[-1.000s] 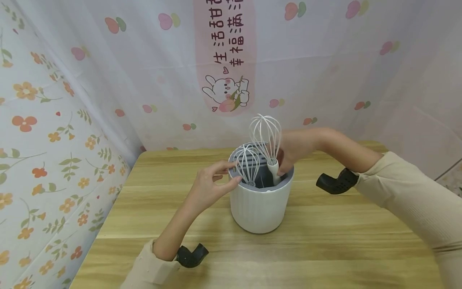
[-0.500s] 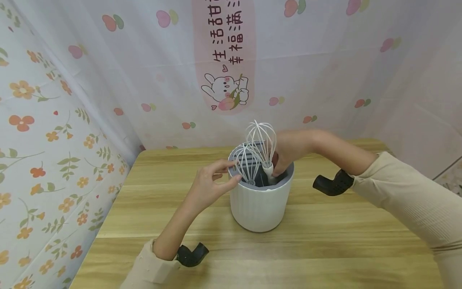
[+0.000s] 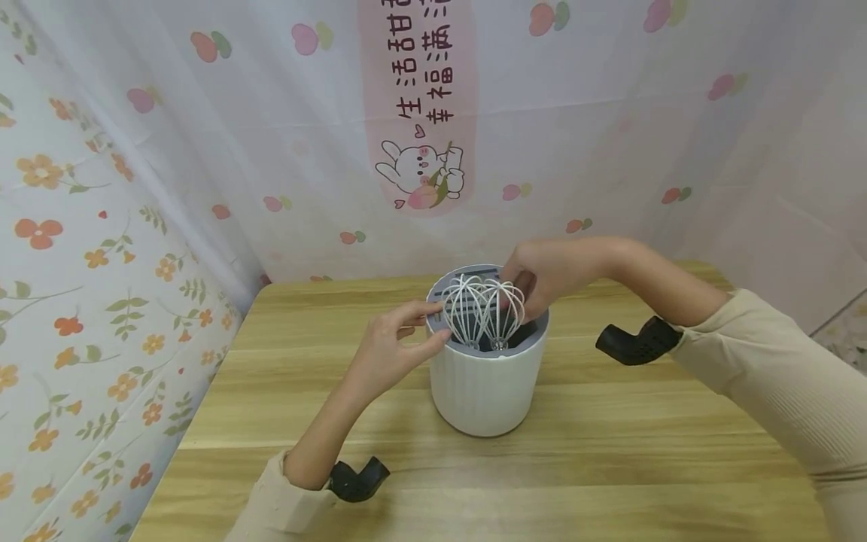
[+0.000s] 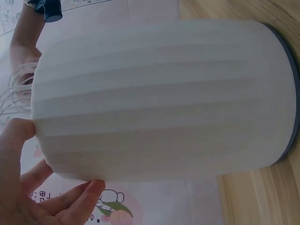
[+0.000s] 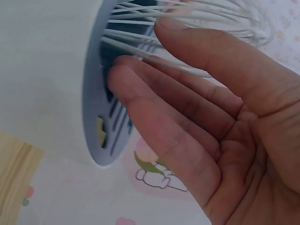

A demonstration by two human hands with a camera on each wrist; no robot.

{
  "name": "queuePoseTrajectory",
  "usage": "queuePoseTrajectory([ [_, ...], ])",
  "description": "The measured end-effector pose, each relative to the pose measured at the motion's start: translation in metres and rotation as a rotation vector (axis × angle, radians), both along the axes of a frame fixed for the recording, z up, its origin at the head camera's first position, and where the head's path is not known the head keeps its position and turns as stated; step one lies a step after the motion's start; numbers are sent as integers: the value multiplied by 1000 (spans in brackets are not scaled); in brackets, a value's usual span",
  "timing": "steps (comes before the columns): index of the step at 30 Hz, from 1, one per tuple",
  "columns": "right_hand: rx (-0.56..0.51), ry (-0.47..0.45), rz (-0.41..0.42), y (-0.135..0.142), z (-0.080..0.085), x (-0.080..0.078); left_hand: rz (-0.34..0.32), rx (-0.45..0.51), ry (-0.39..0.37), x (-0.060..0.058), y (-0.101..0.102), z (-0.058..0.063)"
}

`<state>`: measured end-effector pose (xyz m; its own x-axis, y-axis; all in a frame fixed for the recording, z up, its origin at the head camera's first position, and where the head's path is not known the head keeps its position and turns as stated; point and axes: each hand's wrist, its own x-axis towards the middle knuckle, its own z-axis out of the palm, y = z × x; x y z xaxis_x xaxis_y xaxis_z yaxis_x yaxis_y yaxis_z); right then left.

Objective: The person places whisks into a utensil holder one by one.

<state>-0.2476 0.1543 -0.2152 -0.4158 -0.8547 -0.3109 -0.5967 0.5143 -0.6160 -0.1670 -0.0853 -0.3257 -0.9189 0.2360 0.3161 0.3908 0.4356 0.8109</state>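
Observation:
A white ribbed utensil holder (image 3: 482, 395) with a grey slotted top stands upright on the table. Two whisks with pale wires rise from its opening: the left whisk (image 3: 472, 344) and, close beside it, the right whisk (image 3: 500, 345). Their handles are hidden inside. My left hand (image 3: 391, 340) holds the holder at its left rim, thumb in front, while fingers (image 4: 89, 192) touch the ribbed side in the left wrist view. My right hand (image 3: 554, 269) hovers over the right rim by the right whisk, its fingers (image 5: 154, 117) relaxed and apart from the thumb, gripping nothing.
The wooden table (image 3: 609, 452) surrounds the holder. Behind it hangs a white curtain (image 3: 305, 150) with fruit prints and a rabbit picture. Another floral curtain (image 3: 101, 316) runs along the left side.
My right hand has lowered the right whisk into the holder and let go of it; its head now sits level with the other whisk. My left hand has stayed on the rim.

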Motion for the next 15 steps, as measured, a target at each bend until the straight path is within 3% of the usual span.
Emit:
queuePoseTrajectory([
  [8,-27,2,-66,10,5,-2,-81,15,-72,-6,-20,9],
  [15,-35,9,-115,20,16,-12,-6,-13,-59,-35,-52,22],
])
